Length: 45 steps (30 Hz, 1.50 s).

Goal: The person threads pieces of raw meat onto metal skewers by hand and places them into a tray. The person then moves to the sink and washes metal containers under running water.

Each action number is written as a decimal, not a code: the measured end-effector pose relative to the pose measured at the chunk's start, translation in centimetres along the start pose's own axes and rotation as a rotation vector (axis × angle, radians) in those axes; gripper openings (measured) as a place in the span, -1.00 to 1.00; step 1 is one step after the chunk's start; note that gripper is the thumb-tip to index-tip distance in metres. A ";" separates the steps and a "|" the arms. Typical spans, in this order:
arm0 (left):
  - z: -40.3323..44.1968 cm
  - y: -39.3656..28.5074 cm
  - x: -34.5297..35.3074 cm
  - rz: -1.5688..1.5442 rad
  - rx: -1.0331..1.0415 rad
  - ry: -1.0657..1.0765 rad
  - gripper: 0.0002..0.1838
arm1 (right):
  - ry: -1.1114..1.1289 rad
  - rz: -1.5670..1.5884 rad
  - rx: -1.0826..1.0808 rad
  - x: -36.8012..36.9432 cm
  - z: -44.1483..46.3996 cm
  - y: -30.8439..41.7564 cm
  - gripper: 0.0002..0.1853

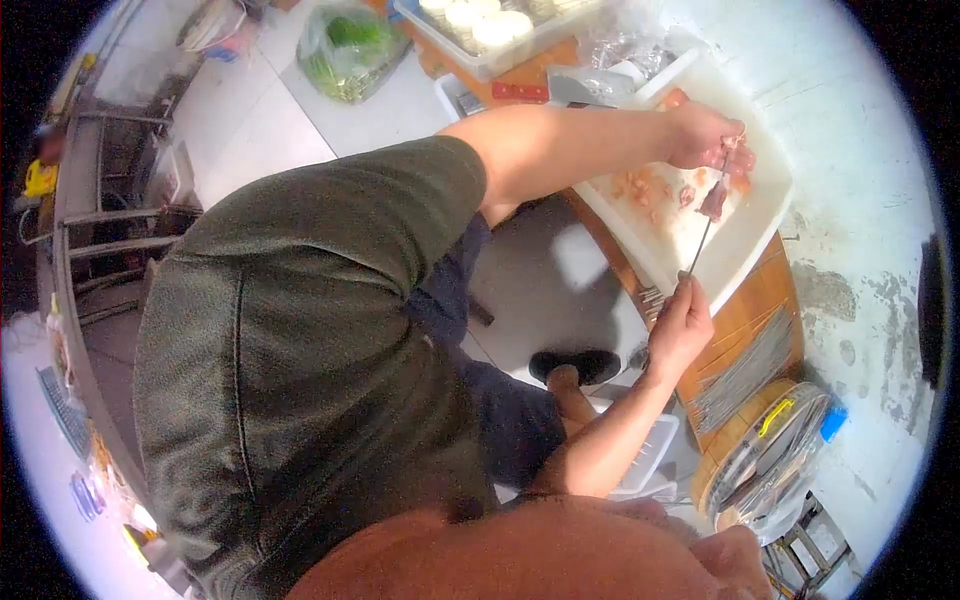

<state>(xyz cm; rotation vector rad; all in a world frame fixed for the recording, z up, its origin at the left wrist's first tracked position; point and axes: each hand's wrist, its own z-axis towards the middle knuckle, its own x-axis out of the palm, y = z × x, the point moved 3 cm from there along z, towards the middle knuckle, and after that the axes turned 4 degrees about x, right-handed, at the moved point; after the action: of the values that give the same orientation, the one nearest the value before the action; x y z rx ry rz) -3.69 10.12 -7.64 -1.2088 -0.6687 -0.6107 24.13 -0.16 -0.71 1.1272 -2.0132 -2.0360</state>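
Observation:
A thin metal skewer [703, 243] runs from my right hand up towards my left hand. The fingers of my right hand [682, 322] are wrapped round its lower end. A dark red piece of meat [713, 201] is threaded partway along it. At the upper end, the fingers of my left hand [708, 140] close round a small pale-pink piece of meat [733, 148] by the skewer's tip. Both hands are over or beside a white tray [770, 215], where small scraps of meat [645, 188] lie on the bottom.
A bundle of metal skewers [745, 372] lies on the wooden board [778, 290], near a round wooden tub [715, 485] with plastic in it. Beyond my left arm are a red-handled cleaver [520, 92], a plastic container [480, 62] of white round pieces and a bag of greens [350, 55].

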 end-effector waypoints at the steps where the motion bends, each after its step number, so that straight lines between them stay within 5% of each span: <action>1: -0.5 -0.4 0.8 0.017 -0.051 -0.032 -0.61 | -0.002 -0.016 -0.004 -0.1 0.0 -0.1 -0.73; 9: -1.3 -1.0 2.5 0.094 -0.089 -0.053 -0.67 | -0.019 -0.041 -0.008 0.2 0.3 -0.6 -0.72; 18: -1.2 0.0 1.5 0.112 0.087 0.197 -0.67 | -0.022 0.046 0.024 1.3 0.5 -0.1 -0.73; 26: -1.9 0.5 4.1 0.299 -0.056 -0.073 -0.63 | -0.084 0.084 0.085 1.7 0.9 1.8 -0.72; 28: -4.0 -0.6 8.1 0.110 -0.052 -0.329 -0.60 | -0.106 0.039 0.041 1.7 1.5 1.8 -0.72; 31: -2.1 2.5 4.7 0.198 -0.176 -0.202 -0.61 | -0.116 -0.048 -0.007 1.1 2.4 1.3 -0.69; 34: -2.6 2.0 4.3 0.854 -0.039 0.022 -0.64 | -0.099 -0.052 0.041 1.1 2.5 0.6 -0.68; 40: -4.6 0.6 1.1 1.514 -0.516 0.207 -0.68 | -0.142 -0.064 0.106 -1.0 0.7 0.6 -0.71; 45: -8.5 2.7 -3.1 1.868 -0.634 0.407 -0.71 | -0.175 0.026 0.129 -3.2 0.4 -2.5 -0.73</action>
<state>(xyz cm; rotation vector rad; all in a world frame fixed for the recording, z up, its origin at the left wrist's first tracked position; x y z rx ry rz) -2.59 2.76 -13.44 -1.6292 1.1215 0.5974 27.33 2.14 -1.57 0.9664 -2.2572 -2.0861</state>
